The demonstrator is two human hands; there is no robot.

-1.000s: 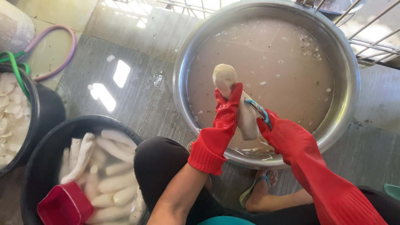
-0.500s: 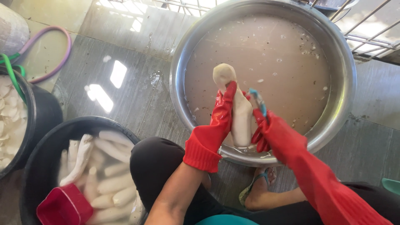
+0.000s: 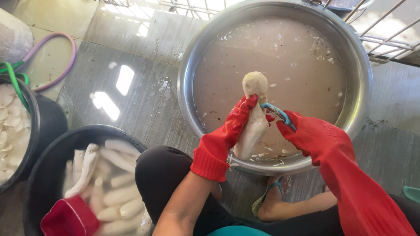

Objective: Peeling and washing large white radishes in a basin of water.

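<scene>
My left hand (image 3: pixel 232 129), in a red rubber glove, grips a long pale peeled root (image 3: pixel 253 118) and holds it upright over the near rim of a big metal basin (image 3: pixel 358 65) of murky water. My right hand (image 3: pixel 302 131), also gloved in red, holds a blue-handled peeler (image 3: pixel 275 112) against the right side of the root, just below its rounded top. Peel scraps float in the water.
A black tub (image 3: pixel 48 161) at lower left holds several peeled white roots and a red scoop (image 3: pixel 70 217). Another black tub (image 3: pixel 39 118) of white slices stands at the far left, beside a purple hose (image 3: pixel 65 65). My knees and a sandalled foot (image 3: pixel 273 196) are below the basin.
The peeler has moved up the root from near its lower part to just under the top. The root stays upright in my left hand.
</scene>
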